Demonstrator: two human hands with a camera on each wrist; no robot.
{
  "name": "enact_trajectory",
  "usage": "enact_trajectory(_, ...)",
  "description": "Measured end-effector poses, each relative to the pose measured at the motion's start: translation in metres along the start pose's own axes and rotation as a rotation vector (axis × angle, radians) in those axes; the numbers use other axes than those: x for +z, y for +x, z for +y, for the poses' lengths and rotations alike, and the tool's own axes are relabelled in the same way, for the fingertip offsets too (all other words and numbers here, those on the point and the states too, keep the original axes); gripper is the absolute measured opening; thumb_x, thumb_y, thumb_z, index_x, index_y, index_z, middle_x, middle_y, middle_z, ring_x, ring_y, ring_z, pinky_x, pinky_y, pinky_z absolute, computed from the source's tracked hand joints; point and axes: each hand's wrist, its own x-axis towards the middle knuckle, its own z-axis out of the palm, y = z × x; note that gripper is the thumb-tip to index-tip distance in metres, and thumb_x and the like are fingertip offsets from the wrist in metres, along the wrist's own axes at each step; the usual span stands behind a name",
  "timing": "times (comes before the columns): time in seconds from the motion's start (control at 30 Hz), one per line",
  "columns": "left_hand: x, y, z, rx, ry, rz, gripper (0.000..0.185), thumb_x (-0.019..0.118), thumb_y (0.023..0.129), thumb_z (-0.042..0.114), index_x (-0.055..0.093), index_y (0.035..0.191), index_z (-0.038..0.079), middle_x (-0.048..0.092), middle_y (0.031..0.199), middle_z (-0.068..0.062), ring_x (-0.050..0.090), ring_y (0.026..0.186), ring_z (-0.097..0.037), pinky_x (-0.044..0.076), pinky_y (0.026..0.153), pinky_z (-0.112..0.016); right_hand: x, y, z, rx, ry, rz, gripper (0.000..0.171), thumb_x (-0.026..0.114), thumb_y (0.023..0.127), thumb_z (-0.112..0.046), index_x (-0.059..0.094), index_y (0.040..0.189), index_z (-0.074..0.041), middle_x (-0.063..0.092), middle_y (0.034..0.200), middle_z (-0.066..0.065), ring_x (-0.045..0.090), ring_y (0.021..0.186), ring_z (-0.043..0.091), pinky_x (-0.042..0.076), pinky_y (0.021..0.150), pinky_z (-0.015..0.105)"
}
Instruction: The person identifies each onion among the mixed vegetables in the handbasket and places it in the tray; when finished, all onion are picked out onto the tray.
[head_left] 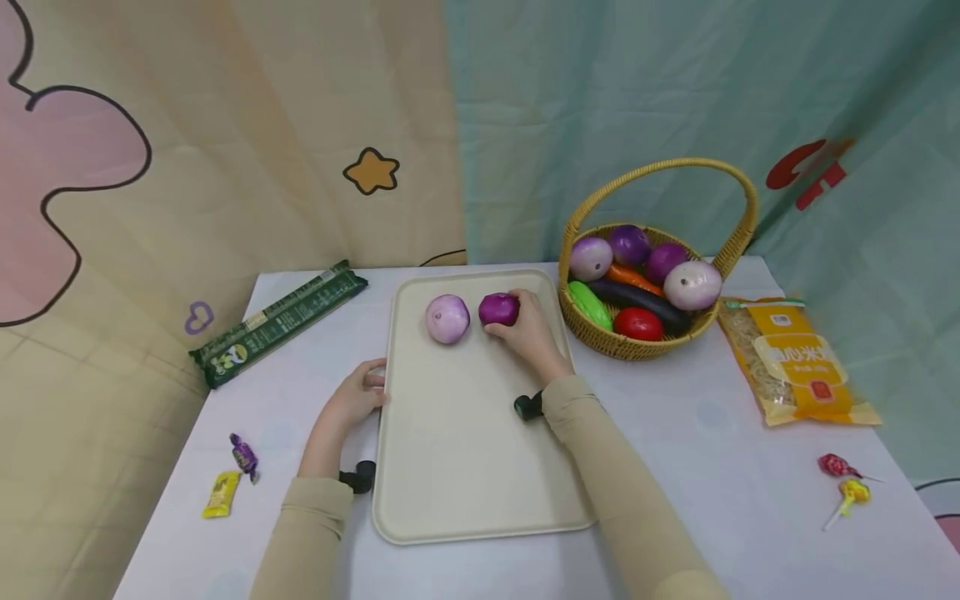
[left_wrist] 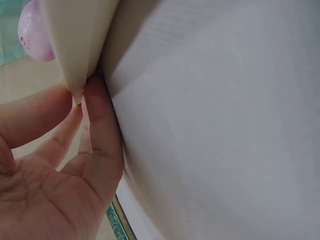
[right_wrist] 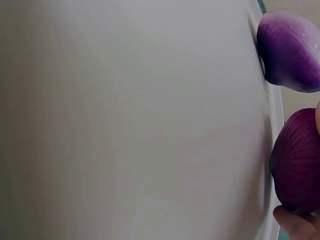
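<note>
Head view: right hand [head_left: 528, 329] grips dark purple onion [head_left: 498, 309] at tray's [head_left: 480, 467] far edge. Left wrist view alone shows left hand [left_wrist: 60, 170] pinching tray's left rim.

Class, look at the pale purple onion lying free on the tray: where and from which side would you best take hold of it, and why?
Grip the pale onion across its round middle, coming from above. It sits free on the tray with open space around it, so fingers probably fit either side. The right hand already holds the dark onion beside it, so approach from the left side.
</note>
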Motion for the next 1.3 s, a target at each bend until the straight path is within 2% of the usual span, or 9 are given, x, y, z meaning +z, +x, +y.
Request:
enact_trajectory(0.17,0.001,0.0,0.0,0.007,-0.005,0.002,0.065,0.054,0.092,-0.002,0.03,0.152,0.004,0.048,0.133,-0.029,0.054,0.117,-0.039,0.05,0.089,-0.04,0.003,0.002,-0.004,0.006,-0.039,-0.023,0.073,0.076,0.087,-0.03,0.039,0.14,0.002,0.045,0.141,0.022,0.046,0.131,0.034,0.037,0.113,0.046)
enact_trajectory(0.37,0.002,0.001,0.0,0.007,-0.014,-0.002,0.065,0.054,0.092,-0.003,0.03,0.152,0.004,0.048,0.134,-0.029,0.054,0.118,-0.04,0.051,0.091,-0.041,0.001,-0.002,-0.004,0.038,-0.05,-0.034,0.081,0.075,0.087,-0.033,0.033,0.148,-0.001,0.038,0.149,0.02,0.043,0.136,0.034,0.036,0.114,0.047)
enact_trajectory(0.53,0.0,0.002,0.001,0.012,-0.005,-0.003,0.065,0.054,0.092,-0.002,0.031,0.152,0.004,0.048,0.133,-0.029,0.055,0.115,-0.038,0.051,0.089,-0.039,-0.018,-0.014,-0.011,-0.038,-0.081,0.009,0.079,0.073,0.088,-0.035,0.034,0.149,-0.003,0.039,0.151,0.018,0.04,0.138,0.034,0.034,0.115,0.048)
enact_trajectory(0.67,0.0,0.002,-0.001,0.016,0.026,0.008,0.064,0.054,0.092,-0.001,0.032,0.152,0.004,0.05,0.131,-0.029,0.056,0.112,-0.036,0.05,0.086,-0.037,-0.053,-0.034,-0.019,-0.144,-0.056,0.113,0.06,0.072,0.09,-0.029,0.05,0.139,-0.002,0.051,0.14,0.018,0.049,0.128,0.037,0.042,0.109,0.049)
enact_trajectory(0.83,-0.001,0.0,-0.003,0.016,0.021,-0.006,0.064,0.054,0.093,-0.001,0.031,0.152,0.004,0.049,0.133,-0.029,0.055,0.115,-0.038,0.05,0.088,-0.038,-0.108,-0.054,-0.003,-0.241,0.03,0.356,0.04,0.073,0.089,-0.014,0.062,0.124,0.002,0.06,0.123,0.021,0.056,0.113,0.036,0.049,0.098,0.049)
enact_trajectory(0.97,-0.003,-0.001,-0.004,0.014,0.023,-0.012,0.065,0.053,0.093,0.0,0.03,0.153,0.005,0.048,0.135,-0.028,0.056,0.116,-0.037,0.051,0.088,-0.038,-0.151,-0.06,0.024,-0.151,0.018,0.527,0.044,0.074,0.088,-0.018,0.061,0.125,0.001,0.059,0.125,0.021,0.054,0.118,0.034,0.047,0.101,0.05)
enact_trajectory(1.07,-0.003,-0.001,-0.004,0.018,0.022,-0.012,0.065,0.054,0.093,-0.001,0.029,0.153,0.005,0.048,0.134,-0.029,0.056,0.115,-0.037,0.051,0.087,-0.037,-0.177,-0.063,0.042,-0.001,-0.006,0.597,0.051,0.072,0.09,-0.027,0.057,0.132,-0.002,0.053,0.132,0.019,0.048,0.124,0.032,0.044,0.105,0.048)
enact_trajectory(1.2,-0.001,0.0,-0.004,0.02,0.013,-0.014,0.065,0.054,0.093,-0.001,0.03,0.153,0.004,0.048,0.133,-0.029,0.057,0.114,-0.037,0.052,0.087,-0.038,-0.199,-0.063,0.061,0.16,-0.032,0.625,0.061,0.068,0.091,-0.035,0.048,0.14,-0.006,0.043,0.14,0.019,0.041,0.129,0.031,0.041,0.103,0.041)
enact_trajectory(1.3,0.0,0.001,-0.003,0.02,0.011,-0.016,0.065,0.055,0.093,-0.001,0.029,0.152,0.003,0.048,0.133,-0.029,0.057,0.114,-0.038,0.052,0.087,-0.038,-0.205,-0.06,0.069,0.22,-0.044,0.612,0.067,0.066,0.092,-0.04,0.042,0.144,-0.006,0.037,0.144,0.018,0.038,0.131,0.031,0.04,0.102,0.039)
